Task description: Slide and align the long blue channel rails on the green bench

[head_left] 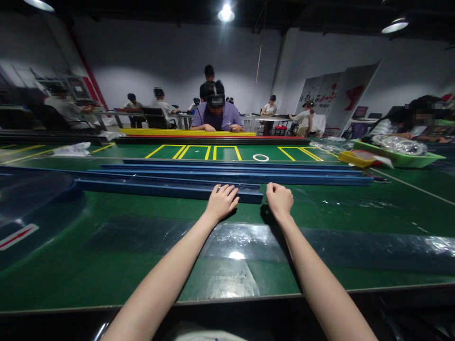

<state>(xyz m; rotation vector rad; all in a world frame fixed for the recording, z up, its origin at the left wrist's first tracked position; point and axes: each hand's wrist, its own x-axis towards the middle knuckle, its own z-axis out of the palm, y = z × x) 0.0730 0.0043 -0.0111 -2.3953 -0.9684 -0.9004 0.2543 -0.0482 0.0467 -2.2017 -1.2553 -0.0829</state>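
Centre frame, our left hand point(222, 202) rests, fingers loosely spread, on the blue channel point(170, 192); our right hand point(280, 201) is curled closed by its end, contents unclear. Upper right, the banner point(323, 103) blurs unreadably.

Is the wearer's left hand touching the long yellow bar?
No, the left hand lies over the nearest long blue channel-shaped strip, with the yellow bar farther across the green table.

Bare hands point(222, 202), foreground: two. Long blue channel strips point(170, 192): at least three, by my count. Flat white ring point(261, 160): one. Long yellow strip point(188, 133): one. Light-green plastic tray point(414, 161): one. Yellow plastic tray point(352, 159): one. Lit ceiling lamps point(226, 14): three.
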